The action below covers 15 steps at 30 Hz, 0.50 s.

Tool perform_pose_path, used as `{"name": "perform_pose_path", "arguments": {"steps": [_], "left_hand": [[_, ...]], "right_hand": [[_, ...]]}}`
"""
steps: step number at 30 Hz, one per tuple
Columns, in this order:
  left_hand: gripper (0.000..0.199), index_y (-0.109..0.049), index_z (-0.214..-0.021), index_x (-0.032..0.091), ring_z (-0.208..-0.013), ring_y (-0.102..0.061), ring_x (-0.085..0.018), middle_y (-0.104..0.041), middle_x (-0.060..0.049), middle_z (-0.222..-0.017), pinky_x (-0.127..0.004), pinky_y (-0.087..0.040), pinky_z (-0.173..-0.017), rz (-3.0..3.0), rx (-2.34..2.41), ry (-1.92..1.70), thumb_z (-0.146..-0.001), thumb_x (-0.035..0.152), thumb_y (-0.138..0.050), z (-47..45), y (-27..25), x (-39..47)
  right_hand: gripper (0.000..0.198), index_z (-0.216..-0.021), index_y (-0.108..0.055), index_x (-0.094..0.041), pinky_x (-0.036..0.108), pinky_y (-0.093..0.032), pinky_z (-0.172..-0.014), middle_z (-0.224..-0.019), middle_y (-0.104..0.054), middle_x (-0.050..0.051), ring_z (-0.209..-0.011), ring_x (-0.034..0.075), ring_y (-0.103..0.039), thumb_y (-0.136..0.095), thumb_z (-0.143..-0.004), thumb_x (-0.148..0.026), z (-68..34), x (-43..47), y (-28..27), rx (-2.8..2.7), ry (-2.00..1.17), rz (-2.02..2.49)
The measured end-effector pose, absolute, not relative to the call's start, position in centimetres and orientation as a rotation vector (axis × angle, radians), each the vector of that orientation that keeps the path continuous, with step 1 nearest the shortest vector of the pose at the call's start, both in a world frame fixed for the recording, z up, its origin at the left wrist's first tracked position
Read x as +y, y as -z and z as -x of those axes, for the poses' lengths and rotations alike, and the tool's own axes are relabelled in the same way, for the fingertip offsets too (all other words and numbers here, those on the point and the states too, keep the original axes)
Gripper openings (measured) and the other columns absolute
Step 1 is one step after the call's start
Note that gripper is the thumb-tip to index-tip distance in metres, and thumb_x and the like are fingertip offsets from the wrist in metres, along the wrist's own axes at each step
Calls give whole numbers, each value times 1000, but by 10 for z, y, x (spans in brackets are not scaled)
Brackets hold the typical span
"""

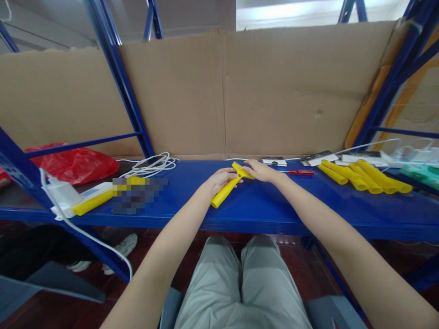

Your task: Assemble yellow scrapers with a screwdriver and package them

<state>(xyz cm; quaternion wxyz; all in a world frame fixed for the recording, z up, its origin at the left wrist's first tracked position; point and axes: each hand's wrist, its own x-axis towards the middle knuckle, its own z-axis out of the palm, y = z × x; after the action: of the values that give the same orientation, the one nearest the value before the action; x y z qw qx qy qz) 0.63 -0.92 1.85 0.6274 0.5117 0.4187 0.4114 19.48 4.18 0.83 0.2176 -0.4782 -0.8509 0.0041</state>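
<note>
A yellow plastic piece [224, 194] with a tube-like handle and a forked head is held over the blue shelf. My left hand [222, 178] is closed around its neck, just below the fork. The handle slants down toward the shelf's front edge. My right hand [259, 171] is closed on the right arm of the forked head, its fingertips partly hidden. To the right of that hand lies a red-handled screwdriver [301, 172]. Several yellow tube-like parts [363, 177] lie side by side farther right.
A coiled white cable [154, 165] and a red plastic bag [77, 163] are at the left. Near them lie a white power strip [82, 197] and another yellow part [94, 202], beside a pixelated patch. Blue shelf posts [128, 91] and a cardboard panel [274, 91] stand behind.
</note>
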Motion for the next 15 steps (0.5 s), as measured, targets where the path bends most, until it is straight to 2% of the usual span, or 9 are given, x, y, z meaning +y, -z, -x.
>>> {"name": "perform_pose_path", "arguments": {"steps": [4, 7, 10, 15], "left_hand": [[46, -48, -125, 10, -63, -68, -15, -69, -14, -98, -21, -49, -50, -1153, 983, -960, -81, -4, -51, -6, -20, -9], [51, -45, -129, 11, -64, -68, -16, -68, -15, -101, -21, -49, -49, -1123, 999, -983, -81, -4, -52, -5, -20, -8], [54, -43, -132, 13, -68, -69, -17, -67, -15, -104, -22, -50, -51, -1092, 998, -1005, -81, -3, -52, -4, -19, -7], [54, -42, -132, 12, -66, -69, -16, -66, -17, -108, -22, -50, -50, -1093, 1009, -1022, -82, -4, -50, -4, -21, -7]], "right_hand": [[39, -120, -63, -16, 38, -45, -97, -124, -63, 15, -112, 27, -60, -51, -89, -38, -226, 42, -19, -2396, -42, 1456], [35, -115, -66, -17, 36, -45, -94, -119, -66, 14, -109, 27, -61, -54, -88, -35, -260, 36, -25, -2277, -15, 1659], [39, -115, -66, -18, 36, -47, -89, -115, -67, 14, -105, 27, -62, -56, -85, -41, -297, 33, -25, -2098, 49, 1888], [39, -102, -71, -20, 39, -47, -86, -104, -69, 13, -102, 27, -62, -63, -78, -49, -345, 39, -10, -1899, 62, 2216]]}}
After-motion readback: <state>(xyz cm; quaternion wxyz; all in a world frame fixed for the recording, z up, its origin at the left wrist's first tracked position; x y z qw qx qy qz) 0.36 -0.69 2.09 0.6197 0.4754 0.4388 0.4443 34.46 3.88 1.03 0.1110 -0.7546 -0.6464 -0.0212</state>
